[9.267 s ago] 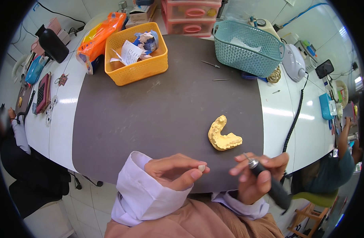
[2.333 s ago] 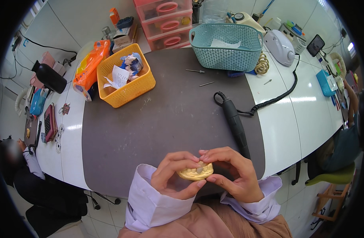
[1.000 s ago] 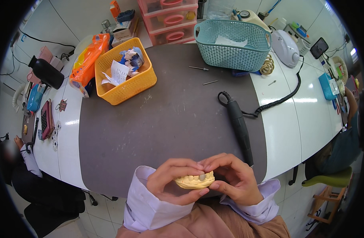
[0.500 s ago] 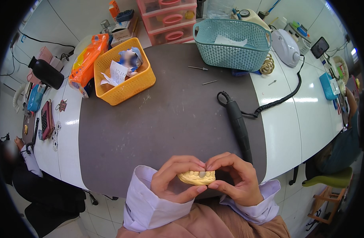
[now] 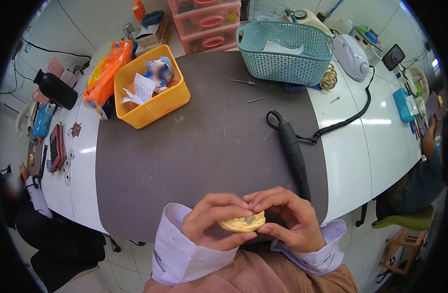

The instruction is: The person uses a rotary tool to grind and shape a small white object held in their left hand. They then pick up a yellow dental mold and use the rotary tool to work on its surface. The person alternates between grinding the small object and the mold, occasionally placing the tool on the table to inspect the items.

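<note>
Close to my body, both hands hold a yellow plaster dental model [image 5: 241, 225] with a row of teeth. One tooth on it, a grey crown [image 5: 250, 219], stands out from the yellow ones. My left hand [image 5: 212, 219] pinches the model's left side, thumb below and fingers above. Gripping the other side, my right hand [image 5: 293, 219] has its thumb at the lower edge and its fingertips over the top by the crown. The fingertips of both hands meet above the teeth and partly cover them. A black handpiece [image 5: 293, 158] with a coiled cord lies just beyond my right hand.
A yellow basket [image 5: 180, 101] with papers stands at the left of the grey mat [image 5: 199, 146], a teal basket [image 5: 263, 73] at the back. Two thin burs, one a metal bur [image 5: 257, 100], lie between. A white control unit [image 5: 351, 57] is at right. People sit at both sides.
The dental model has tilted slightly in my hands, showing more of its upper side. My left fingers have shifted further over the teeth, and my left thumb has slid slightly right along the lower edge.
</note>
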The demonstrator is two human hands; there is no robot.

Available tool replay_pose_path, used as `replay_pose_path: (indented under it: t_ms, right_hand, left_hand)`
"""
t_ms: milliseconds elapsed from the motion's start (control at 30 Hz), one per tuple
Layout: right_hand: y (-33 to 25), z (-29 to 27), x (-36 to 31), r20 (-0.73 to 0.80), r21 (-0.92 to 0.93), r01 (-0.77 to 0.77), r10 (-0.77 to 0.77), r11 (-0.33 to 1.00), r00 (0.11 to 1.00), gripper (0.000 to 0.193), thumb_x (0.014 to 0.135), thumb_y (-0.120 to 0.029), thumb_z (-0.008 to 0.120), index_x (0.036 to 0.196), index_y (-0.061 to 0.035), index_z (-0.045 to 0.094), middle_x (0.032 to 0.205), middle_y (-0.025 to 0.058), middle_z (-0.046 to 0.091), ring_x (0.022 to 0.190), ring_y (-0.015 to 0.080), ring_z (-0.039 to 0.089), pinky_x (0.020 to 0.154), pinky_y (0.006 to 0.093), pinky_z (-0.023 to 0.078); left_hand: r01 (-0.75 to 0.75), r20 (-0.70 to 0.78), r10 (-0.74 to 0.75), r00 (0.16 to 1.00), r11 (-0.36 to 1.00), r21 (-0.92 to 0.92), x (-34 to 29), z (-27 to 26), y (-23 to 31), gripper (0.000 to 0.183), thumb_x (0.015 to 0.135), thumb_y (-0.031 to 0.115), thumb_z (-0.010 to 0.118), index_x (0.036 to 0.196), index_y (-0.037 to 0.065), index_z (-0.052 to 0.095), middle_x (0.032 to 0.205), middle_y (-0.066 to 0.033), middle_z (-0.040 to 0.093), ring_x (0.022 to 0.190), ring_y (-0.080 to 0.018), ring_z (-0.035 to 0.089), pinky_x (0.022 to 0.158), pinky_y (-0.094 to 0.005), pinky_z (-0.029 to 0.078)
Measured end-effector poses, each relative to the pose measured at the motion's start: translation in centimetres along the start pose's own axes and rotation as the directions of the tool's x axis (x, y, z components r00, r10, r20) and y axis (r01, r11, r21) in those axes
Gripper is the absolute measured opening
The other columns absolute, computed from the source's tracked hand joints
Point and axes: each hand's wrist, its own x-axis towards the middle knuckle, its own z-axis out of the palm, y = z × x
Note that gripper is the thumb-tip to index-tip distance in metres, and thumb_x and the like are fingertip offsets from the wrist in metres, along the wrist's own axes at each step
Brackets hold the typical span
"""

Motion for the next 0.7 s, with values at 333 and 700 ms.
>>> replay_pose_path:
  t_ms: [333, 700]
  right_hand:
    - [-2.5, -1.4, -0.2, -0.103, -0.496, 0.109, -0.183, 0.862, 0.978, 0.04, 0.074, -0.013, 0.073, 0.107, 0.0009, 0.054, 0.107, 0.0146, 0.058, 0.101, 0.0228, 0.057, 0.083, 0.0299, 0.047]
    - [-3.3, -5.7, 2.6, -0.262, -0.937, -0.288, 0.148, 0.197, 0.954, 0.039, 0.071, -0.034, 0.074, 0.075, -0.0015, 0.052, 0.056, 0.0072, 0.052, 0.045, 0.0216, 0.049, 0.047, 0.0313, 0.041]
  left_hand:
    - [0.076, 0.005, -0.076, 0.997, 0.996, -0.036, -0.2, 0.1, -0.3, 0.039, 0.066, 0.002, 0.079, 0.101, 0.004, 0.062, 0.103, -0.0129, 0.06, 0.098, -0.0227, 0.06, 0.086, -0.0329, 0.049]
    - [0.147, -0.036, -0.147, 0.988, 0.989, 0.006, -0.1, 0.9, -0.2, 0.033, 0.065, 0.004, 0.08, 0.094, 0.004, 0.064, 0.09, -0.0088, 0.065, 0.085, -0.0186, 0.063, 0.076, -0.0286, 0.05]
